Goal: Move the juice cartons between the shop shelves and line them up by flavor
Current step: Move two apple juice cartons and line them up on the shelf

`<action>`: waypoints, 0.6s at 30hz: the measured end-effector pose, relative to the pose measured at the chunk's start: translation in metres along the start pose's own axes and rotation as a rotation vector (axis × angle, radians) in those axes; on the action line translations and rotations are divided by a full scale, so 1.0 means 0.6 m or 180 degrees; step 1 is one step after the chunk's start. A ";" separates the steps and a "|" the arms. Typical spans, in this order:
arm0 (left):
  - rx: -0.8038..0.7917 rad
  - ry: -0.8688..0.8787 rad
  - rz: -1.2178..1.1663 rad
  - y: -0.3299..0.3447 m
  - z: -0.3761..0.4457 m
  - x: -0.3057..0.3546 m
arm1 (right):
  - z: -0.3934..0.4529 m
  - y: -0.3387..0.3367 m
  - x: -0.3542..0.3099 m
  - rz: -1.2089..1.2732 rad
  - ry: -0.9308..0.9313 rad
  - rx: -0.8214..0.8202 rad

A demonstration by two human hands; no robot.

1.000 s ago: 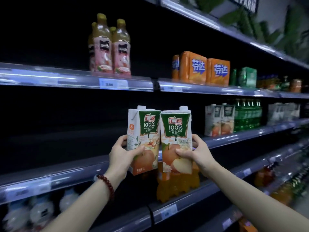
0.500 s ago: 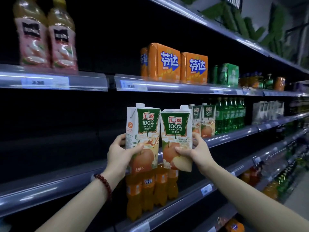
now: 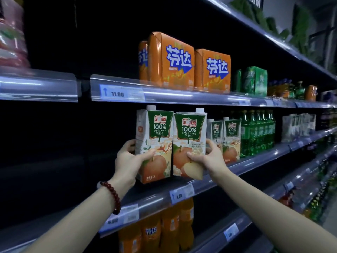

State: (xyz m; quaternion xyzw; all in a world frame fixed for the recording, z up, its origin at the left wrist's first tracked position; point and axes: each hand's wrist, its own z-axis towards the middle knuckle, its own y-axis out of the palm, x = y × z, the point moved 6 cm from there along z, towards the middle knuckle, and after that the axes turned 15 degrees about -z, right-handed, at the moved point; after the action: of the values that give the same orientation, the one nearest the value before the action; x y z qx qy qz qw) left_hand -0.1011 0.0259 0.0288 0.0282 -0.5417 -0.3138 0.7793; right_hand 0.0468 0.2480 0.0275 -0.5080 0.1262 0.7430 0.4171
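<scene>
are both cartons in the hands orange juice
No, the carton in the left hand and the carton in the right hand both read "100% apple juice" on green labels, with apples pictured below.

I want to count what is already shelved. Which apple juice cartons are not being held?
The two smaller-looking cartons standing on the shelf left of the green bottles; no hand touches them, unlike the two in front.
</scene>
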 end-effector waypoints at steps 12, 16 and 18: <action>0.0360 -0.0310 -0.0180 -0.008 0.033 -0.094 | 0.089 0.041 0.088 0.0300 0.0064 -0.0398; 0.0353 -0.0267 -0.0163 0.002 0.035 -0.104 | 0.115 0.038 0.104 0.0395 0.0092 -0.0585; 0.0359 -0.0263 -0.0183 0.011 0.037 -0.107 | 0.125 0.034 0.113 0.0449 0.0107 -0.0665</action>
State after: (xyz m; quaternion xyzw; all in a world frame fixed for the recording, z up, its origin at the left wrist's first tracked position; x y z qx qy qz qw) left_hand -0.1309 0.0713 -0.0128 0.0747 -0.5892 -0.3059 0.7441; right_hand -0.0265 0.3142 -0.0019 -0.5509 0.0905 0.7710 0.3064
